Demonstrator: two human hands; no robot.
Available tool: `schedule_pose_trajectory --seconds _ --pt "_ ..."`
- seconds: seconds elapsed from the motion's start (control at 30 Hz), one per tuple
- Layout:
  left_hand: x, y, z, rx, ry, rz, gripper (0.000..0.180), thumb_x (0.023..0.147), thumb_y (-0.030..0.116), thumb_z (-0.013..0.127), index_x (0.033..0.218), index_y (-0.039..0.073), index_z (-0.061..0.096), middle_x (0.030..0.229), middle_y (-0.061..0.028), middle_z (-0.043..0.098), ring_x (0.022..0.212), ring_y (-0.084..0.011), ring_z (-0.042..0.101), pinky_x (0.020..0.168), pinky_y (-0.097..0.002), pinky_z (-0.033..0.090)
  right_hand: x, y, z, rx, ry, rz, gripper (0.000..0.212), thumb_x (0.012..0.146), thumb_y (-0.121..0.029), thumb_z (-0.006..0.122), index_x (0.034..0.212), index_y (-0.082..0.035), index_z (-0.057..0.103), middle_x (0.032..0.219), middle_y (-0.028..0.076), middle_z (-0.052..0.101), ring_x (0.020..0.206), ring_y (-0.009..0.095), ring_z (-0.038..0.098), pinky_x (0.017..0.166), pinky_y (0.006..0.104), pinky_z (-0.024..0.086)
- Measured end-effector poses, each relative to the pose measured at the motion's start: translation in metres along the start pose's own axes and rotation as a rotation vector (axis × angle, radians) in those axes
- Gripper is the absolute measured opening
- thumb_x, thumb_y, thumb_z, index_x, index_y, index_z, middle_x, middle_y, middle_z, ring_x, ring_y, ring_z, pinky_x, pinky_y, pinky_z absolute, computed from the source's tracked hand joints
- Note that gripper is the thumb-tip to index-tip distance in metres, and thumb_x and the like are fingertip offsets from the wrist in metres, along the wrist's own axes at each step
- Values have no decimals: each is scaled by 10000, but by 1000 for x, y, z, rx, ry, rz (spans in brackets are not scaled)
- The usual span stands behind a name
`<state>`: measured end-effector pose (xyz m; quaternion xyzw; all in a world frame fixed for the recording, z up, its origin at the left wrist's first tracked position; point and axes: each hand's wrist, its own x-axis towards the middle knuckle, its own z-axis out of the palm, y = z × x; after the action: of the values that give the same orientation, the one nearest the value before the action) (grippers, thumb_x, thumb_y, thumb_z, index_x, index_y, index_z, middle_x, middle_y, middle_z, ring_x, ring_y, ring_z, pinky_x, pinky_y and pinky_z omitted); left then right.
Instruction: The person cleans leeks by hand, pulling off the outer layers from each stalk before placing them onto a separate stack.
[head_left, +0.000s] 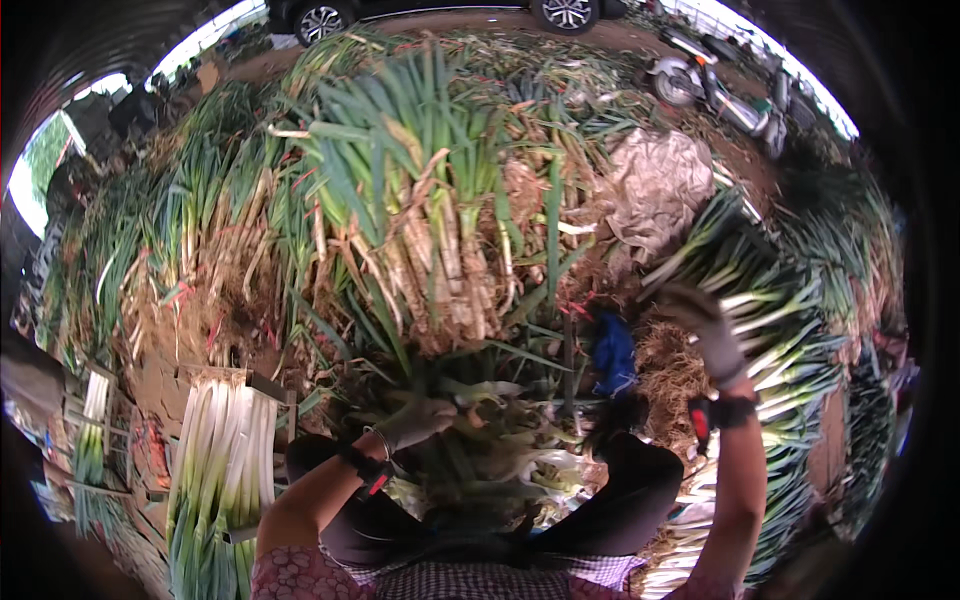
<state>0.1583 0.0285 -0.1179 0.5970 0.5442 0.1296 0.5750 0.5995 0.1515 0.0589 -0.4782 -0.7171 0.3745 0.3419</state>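
My left hand (418,422), in a pale glove, is closed above the litter of stripped leaves (520,465) between my knees. Whatever its fingers hold, if anything, is hidden. Out to the right, my gloved right hand (697,322) reaches over the root end of a long pile of cleaned leeks (775,370). Motion smears its fingers, so their grip does not show. Brown roots (668,375) of the pile lie just below that hand. A large bundle of untrimmed leeks (440,230), green tops up and roots down, stands in front of me.
On the left, white leek stalks (222,430) lie in a wooden frame (270,385). A blue cloth or bag (613,355) sits near my right knee, a crumpled tan sack (660,190) beyond it. More leek bundles (190,220) stand behind; a motorbike (715,95) and a car (430,10) are farther off.
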Motion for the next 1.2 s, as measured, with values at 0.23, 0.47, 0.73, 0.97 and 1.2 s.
schedule_pose_trajectory --seconds 0.23,0.47,0.73,0.97,1.2 --pt "-21 -16 -40 -124 399 235 328 915 201 597 1167 -9 600 966 -86 679 869 -134 628 805 -281 486 118 43 313 40 -201 290 435 846 -152 664 1263 -60 577 1059 107 674 928 141 619 800 275 503" --pt "-80 9 -65 -323 424 238 293 916 134 569 1180 12 597 1037 -144 669 975 -223 635 845 -324 489 149 113 414 -426 445 258 335 836 -320 619 1102 -117 634 859 195 660 856 393 637 712 485 492" --pt "-86 8 -60 -246 453 271 310 888 135 596 1173 15 597 1049 -147 668 990 -251 640 848 -336 499 133 123 372 -653 1 366 660 716 -529 690 1144 -39 576 910 161 694 842 373 662 745 448 522" --pt "-74 13 -58 -167 490 231 299 934 169 554 1178 0 590 994 -121 686 916 -166 658 796 -293 512 142 4 305 10 -156 232 358 786 -330 701 959 -18 673 860 109 698 808 236 659 752 346 497" --pt "-57 21 -57 -158 524 298 325 905 75 561 1221 4 573 1032 -130 682 964 -177 655 827 -283 507 161 157 317 -92 19 315 238 861 -155 600 1072 -54 645 981 56 658 889 180 585 743 308 481"
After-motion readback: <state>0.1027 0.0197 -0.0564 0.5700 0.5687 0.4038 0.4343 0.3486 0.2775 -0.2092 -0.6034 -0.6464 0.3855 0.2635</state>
